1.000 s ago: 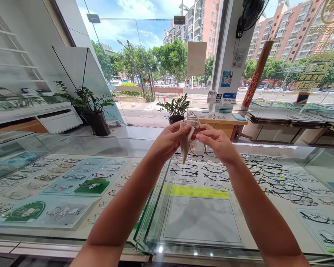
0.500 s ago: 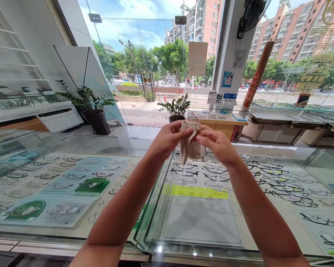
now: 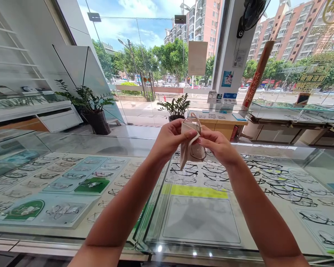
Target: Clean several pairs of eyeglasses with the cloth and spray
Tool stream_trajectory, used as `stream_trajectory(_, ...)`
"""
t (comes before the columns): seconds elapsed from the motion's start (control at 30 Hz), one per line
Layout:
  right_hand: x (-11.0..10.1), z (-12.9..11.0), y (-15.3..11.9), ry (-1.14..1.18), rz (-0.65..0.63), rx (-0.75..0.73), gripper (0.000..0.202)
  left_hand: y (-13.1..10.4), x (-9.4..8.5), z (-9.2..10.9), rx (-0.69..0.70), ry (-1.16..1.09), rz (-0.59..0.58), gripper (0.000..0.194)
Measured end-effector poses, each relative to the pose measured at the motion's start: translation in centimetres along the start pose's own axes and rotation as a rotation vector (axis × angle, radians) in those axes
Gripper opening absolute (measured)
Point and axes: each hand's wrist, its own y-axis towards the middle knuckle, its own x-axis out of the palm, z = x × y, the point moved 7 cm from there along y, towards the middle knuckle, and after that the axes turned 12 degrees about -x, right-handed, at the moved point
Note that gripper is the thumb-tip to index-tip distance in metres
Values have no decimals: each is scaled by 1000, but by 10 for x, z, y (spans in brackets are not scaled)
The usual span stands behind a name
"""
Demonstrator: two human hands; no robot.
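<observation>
Both hands are raised together above the glass counter, at the middle of the view. My left hand (image 3: 172, 138) pinches a beige cleaning cloth (image 3: 184, 154), its thumb pressing the folded fabric against a lens. A pair of thin-rimmed eyeglasses (image 3: 205, 155) is held upright on edge, one round lens above the other, partly covered by the cloth. My right hand (image 3: 215, 142) grips the glasses near the middle of the frame with thumb and fingers closed. The exact point where its fingertips meet the frame is hidden.
Below the hands, a glass display counter (image 3: 156, 222) holds several rows of eyeglasses (image 3: 183, 171) and a grey pad (image 3: 202, 218). More frames lie in the left case around a green card (image 3: 92, 185). Potted plants (image 3: 98, 118) stand beyond, before the glass front.
My left thumb has shifted slightly right across the lens, and the cloth's loose corner hangs a little lower. The glasses have turned slightly, showing more of the upper rim.
</observation>
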Motion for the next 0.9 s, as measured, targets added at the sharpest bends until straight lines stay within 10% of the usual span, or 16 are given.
stream_trajectory(0.9, 5, -3, 2, -114, -8, -70, 25, 0, 9, -9, -126, -206, -34, 41)
